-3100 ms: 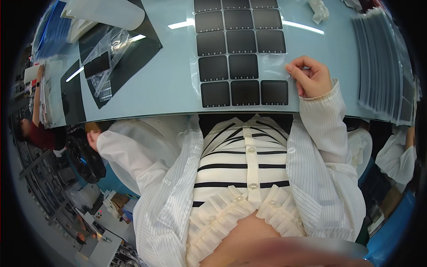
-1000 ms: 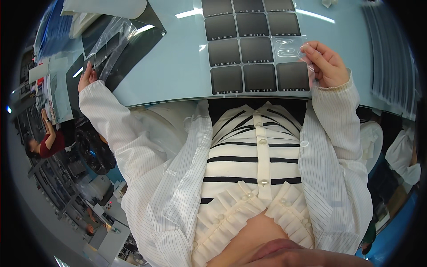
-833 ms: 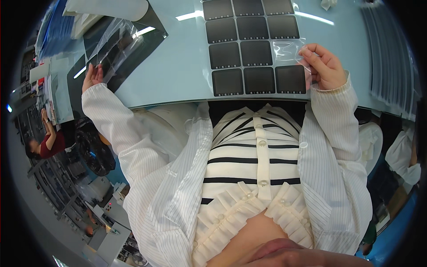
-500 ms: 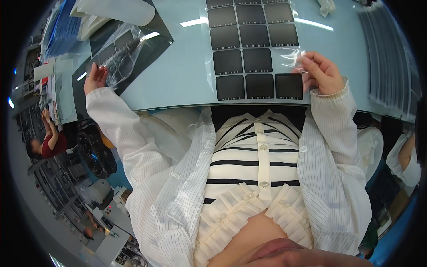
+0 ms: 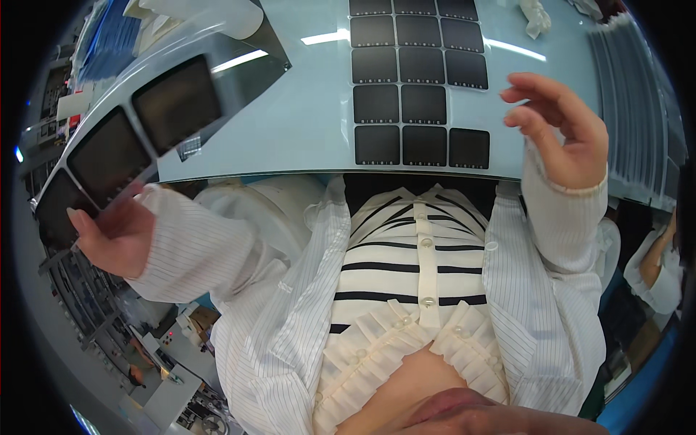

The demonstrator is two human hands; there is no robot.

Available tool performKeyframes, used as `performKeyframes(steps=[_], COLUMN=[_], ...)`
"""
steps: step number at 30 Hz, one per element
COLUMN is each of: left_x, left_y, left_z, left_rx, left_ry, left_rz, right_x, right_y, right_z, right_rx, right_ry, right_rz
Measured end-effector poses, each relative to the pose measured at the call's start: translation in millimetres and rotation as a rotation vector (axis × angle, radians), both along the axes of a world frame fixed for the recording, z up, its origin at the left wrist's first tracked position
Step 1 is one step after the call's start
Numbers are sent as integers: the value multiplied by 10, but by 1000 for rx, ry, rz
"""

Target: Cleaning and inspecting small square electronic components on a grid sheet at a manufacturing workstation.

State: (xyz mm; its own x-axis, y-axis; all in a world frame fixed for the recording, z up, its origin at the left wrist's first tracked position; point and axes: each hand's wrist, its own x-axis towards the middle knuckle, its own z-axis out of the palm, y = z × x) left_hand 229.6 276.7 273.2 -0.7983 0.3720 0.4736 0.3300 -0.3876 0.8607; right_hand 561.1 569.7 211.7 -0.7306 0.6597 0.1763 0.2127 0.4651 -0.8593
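At left of the worktop [image 5: 268, 138], the left grip [image 5: 119, 239] pinches the strip [image 5: 110, 156] near one end; the right grip [image 5: 569, 138], spread, is empty. Avoid bending the strip.

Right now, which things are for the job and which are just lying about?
Seem part of the job:
strip of dark panels, in the left hand
rows of dark panels on the table

Seem just lying about:
crumpled white wad
white cylinder

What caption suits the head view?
Left hand holding clear plastic strip of dark rectangular panels; open right hand beside rows of dark panels on blue table.
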Motion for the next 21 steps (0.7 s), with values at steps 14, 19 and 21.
performKeyframes(steps=[14, 19, 21], left_x=[1267, 1427, 1440], left_y=[938, 1157, 1228], left_z=[-659, -681, -656], left_rx=[214, 111, 199], left_ry=[-187, -105, -65], left_rz=[-196, -536, -708], right_x=[-589, -572, -578], right_y=[-466, -411, -448], right_z=[-107, -122, -73], right_rx=[365, 385, 409], right_ry=[291, 407, 394], right_rz=[114, 148, 196])
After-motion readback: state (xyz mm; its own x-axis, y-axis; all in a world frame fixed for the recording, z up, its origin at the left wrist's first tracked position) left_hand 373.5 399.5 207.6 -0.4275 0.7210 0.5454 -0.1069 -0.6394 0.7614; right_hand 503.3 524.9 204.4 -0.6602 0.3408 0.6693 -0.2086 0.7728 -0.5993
